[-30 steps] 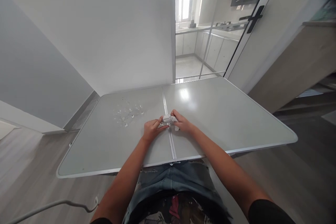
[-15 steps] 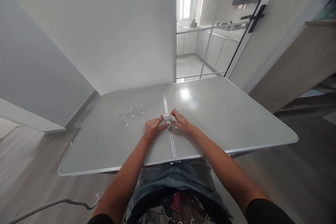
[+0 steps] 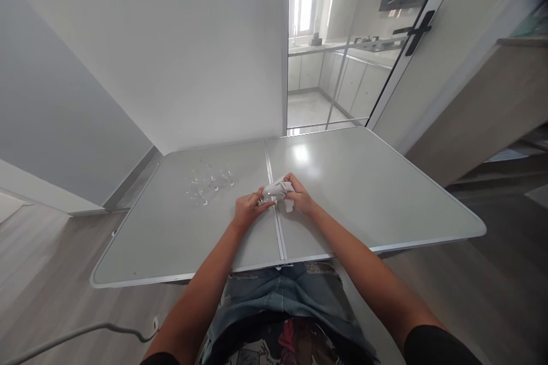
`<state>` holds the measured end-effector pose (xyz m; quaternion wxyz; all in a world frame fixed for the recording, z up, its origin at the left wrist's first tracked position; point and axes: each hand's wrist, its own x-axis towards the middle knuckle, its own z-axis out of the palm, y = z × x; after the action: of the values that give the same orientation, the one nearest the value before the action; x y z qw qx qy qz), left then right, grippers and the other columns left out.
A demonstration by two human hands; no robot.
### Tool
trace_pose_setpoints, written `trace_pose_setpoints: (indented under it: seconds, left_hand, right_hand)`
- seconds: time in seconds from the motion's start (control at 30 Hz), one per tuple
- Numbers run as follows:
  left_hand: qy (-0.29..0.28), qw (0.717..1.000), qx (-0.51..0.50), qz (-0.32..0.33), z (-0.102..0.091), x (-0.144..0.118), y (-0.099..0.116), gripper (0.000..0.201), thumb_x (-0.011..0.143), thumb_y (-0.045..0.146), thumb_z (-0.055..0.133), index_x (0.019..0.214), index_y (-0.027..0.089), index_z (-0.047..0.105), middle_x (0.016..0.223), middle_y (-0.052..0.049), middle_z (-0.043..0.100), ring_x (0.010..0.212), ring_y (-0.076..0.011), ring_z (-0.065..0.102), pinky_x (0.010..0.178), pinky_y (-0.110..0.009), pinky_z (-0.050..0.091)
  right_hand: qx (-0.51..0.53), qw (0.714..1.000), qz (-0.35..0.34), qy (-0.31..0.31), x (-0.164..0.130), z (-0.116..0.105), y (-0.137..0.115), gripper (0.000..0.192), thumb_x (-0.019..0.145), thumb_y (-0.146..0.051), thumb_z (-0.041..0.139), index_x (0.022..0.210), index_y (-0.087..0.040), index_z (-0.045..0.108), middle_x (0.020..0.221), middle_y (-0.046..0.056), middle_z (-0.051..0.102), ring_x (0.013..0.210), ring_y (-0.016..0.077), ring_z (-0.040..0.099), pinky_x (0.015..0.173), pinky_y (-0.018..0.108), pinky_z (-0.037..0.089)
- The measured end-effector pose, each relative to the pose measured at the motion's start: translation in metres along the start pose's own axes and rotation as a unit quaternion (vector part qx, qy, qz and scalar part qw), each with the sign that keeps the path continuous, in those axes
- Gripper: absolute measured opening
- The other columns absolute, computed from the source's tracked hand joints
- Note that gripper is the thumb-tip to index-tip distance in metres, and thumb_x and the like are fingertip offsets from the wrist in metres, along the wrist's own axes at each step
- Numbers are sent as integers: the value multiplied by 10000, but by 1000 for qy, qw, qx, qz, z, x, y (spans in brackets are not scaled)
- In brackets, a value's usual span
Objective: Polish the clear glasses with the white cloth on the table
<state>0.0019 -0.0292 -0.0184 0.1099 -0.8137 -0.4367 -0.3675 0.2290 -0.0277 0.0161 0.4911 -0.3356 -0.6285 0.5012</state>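
Observation:
My left hand (image 3: 249, 208) is closed on a small clear glass (image 3: 269, 193), which lies on its side in my grip above the table's seam. In my right hand (image 3: 300, 197) is a bunched white tissue (image 3: 285, 188), held against the open end of the glass, with one corner hanging below my fingers. Whether the tissue reaches inside the glass is hard to make out. Left of my hands, several clear glasses (image 3: 209, 179) stand grouped on the folding table (image 3: 171, 239); their outlines are faint against the pale top.
A white wall (image 3: 214, 57) meets the table's far edge. Behind it on the right is a glass door with a black handle (image 3: 415, 31), showing a kitchen. A grey hose (image 3: 98, 327) runs over the floor at lower left. A wooden cabinet (image 3: 479, 102) stands at right.
The white tissue has spread out over the glass's end, and its corner now hangs below my right hand. My left hand keeps its hold in nearly the same place.

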Motion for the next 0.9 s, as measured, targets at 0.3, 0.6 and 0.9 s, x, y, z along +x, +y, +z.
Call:
trace_pose_setpoints:
  seconds: [0.3, 0.6, 0.9]
  left_hand:
    - [15, 999, -15, -24, -2, 1, 1, 524, 862, 513, 695, 1306, 237, 654, 753, -39, 730, 609, -135, 640, 586, -241, 397]
    - [10, 998, -59, -27, -1, 0, 3, 507, 878, 485, 688, 1317, 237, 645, 739, -16, 726, 578, -110, 612, 591, -227, 415]
    - [-19, 992, -115, -56, -3, -4, 6, 470, 868, 501, 692, 1260, 241, 685, 783, -16, 747, 604, -103, 629, 625, -218, 453]
  right_hand:
    - [-141, 988, -41, 36, 1, 7, 9, 253, 715, -120, 458, 897, -254, 345, 825, -13, 381, 741, 169, 361, 683, 296, 332]
    - [45, 996, 23, 78, 0, -2, 8, 291, 670, -218, 527, 882, -253, 331, 772, -26, 381, 684, 159, 385, 607, 268, 337]
    - [-224, 967, -113, 35, -3, -6, 3, 163, 721, -127, 466, 797, -238, 375, 781, 10, 442, 792, 205, 395, 729, 326, 333]
